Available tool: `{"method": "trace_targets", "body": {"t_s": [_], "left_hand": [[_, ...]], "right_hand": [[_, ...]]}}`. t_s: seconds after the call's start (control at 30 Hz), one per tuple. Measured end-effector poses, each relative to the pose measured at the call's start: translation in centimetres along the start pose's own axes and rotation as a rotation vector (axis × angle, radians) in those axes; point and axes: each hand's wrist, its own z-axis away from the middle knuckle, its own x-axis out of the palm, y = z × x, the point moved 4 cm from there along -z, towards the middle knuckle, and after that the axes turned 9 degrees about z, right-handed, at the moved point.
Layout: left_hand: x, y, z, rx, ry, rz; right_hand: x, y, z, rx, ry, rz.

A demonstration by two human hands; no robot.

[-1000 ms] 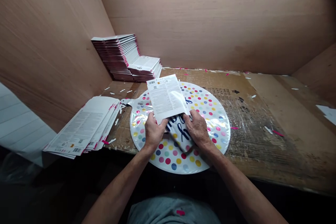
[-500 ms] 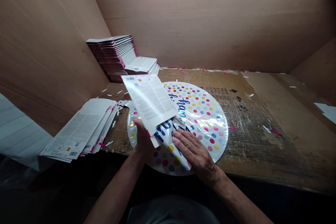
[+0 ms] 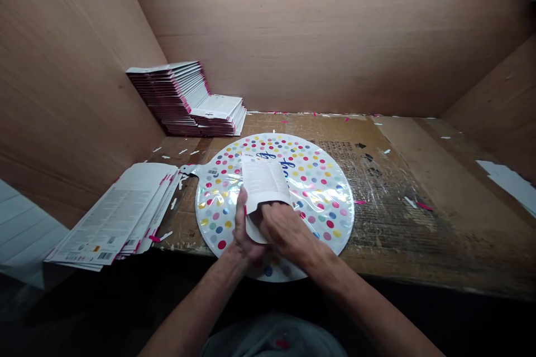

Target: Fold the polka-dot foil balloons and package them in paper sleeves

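My left hand (image 3: 244, 228) is closed round the lower left side of a white printed card envelope (image 3: 264, 181), thumb up along its edge. The envelope's mouth faces me and gapes. Curled fingers of my right hand (image 3: 281, 228) reach into that mouth; their tips, and whatever they press or hold, are hidden. Beneath both hands lies a flat round foil balloon (image 3: 326, 192), white with coloured dots and blue lettering, its tail pointing left.
Flat printed envelopes (image 3: 121, 206) lie fanned at the left front edge. A tall stack of envelopes (image 3: 176, 97) leans in the back left corner. Paper scraps (image 3: 419, 204) dot the cardboard-covered bench (image 3: 402, 173). Wooden panels (image 3: 293, 33) enclose the back and sides.
The folded foil balloon that stuck out of the envelope is no longer visible. My right hand has moved from on top of it into the envelope's mouth. The envelope has turned more upright.
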Motion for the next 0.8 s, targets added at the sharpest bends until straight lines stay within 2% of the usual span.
{"method": "trace_targets", "body": {"t_s": [0.07,0.13,0.17,0.23,0.27,0.3,0.33,0.4,0.43,0.47,0.57,0.7,0.8], "left_hand": [[-1.9,1.6,-0.3,0.017,0.035,-0.238],[-3.6,3.1,-0.5,0.046,0.135,-0.647],[-4.0,3.9,-0.5,0.11,0.224,-0.879],[-3.5,5.1,-0.6,0.35,0.355,-1.256],[-2.7,5.1,-0.8,0.494,0.329,-1.368],[-1.6,4.7,-1.0,0.622,0.224,-1.432],[-0.5,3.8,-1.3,0.705,0.053,-1.464],[1.2,1.6,-1.7,0.736,-0.28,-1.496],[1.6,0.6,-1.8,0.713,-0.367,-1.51],[1.8,-0.2,-1.9,0.685,-0.399,-1.524],[1.9,-1.3,-1.5,0.647,-0.365,-1.522],[2.0,-1.3,-1.1,0.631,-0.39,-1.486],[1.9,-1.3,-1.4,0.604,-0.419,-1.44]], "right_hand": [[-0.9,-0.8,1.6,-0.035,0.005,0.02],[-1.1,-1.4,3.5,-0.052,0.038,0.041],[-1.0,-1.6,4.3,-0.055,0.052,0.042],[-0.6,-1.5,5.7,-0.054,0.062,0.005],[-0.6,-1.3,6.2,-0.061,0.071,-0.032],[-0.8,-1.1,6.7,-0.069,0.093,-0.077],[-1.2,-0.7,7.0,-0.064,0.128,-0.119],[-2.2,0.5,7.7,0.015,0.196,-0.139],[-2.7,1.2,8.1,0.079,0.215,-0.112],[-3.0,2.0,8.5,0.144,0.217,-0.068],[-3.2,3.6,9.2,0.243,0.135,0.032],[-2.8,4.5,8.9,0.213,0.043,0.053],[-2.3,4.6,8.0,0.12,-0.035,0.073]]}}
